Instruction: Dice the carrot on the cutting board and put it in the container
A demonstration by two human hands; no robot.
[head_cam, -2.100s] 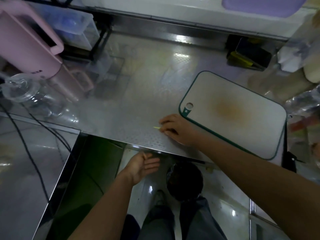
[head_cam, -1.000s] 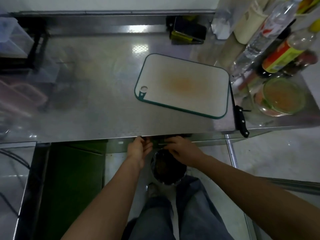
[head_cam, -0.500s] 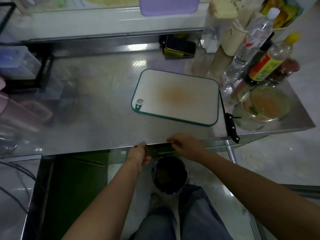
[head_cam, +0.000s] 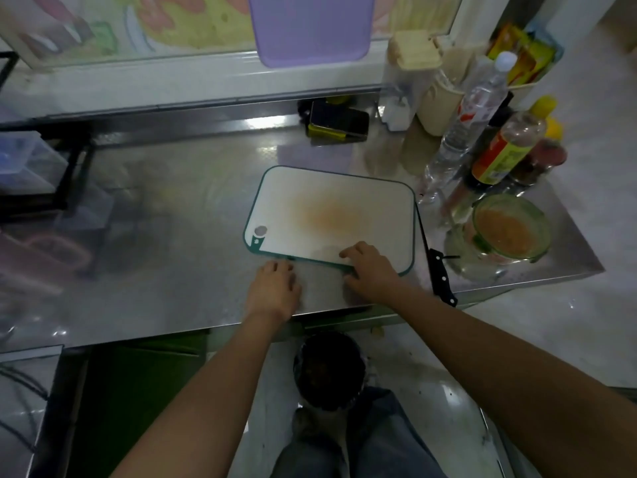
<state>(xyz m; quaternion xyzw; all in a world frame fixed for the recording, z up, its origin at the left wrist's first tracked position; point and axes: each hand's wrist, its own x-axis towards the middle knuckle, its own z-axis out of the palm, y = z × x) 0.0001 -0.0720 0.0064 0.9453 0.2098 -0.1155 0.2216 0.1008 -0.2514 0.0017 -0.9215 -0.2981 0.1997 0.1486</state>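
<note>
Since the carrot [head_cam: 506, 232] sat diced in the glass container [head_cam: 546, 229] at right, the cutting board [head_cam: 331, 208] lay bare. Left hand [head_cam: 274, 291] lay flat, fingertips at its near rim. Right hand [head_cam: 372, 270] pinched that rim, prob. to lift it.

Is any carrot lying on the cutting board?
No, the cutting board bears only an orange stain; orange bits lie in the glass container.

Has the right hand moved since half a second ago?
Yes. The right hand moved away from the person: it was at the front edge of the counter and now lies on the near edge of the cutting board.
</note>
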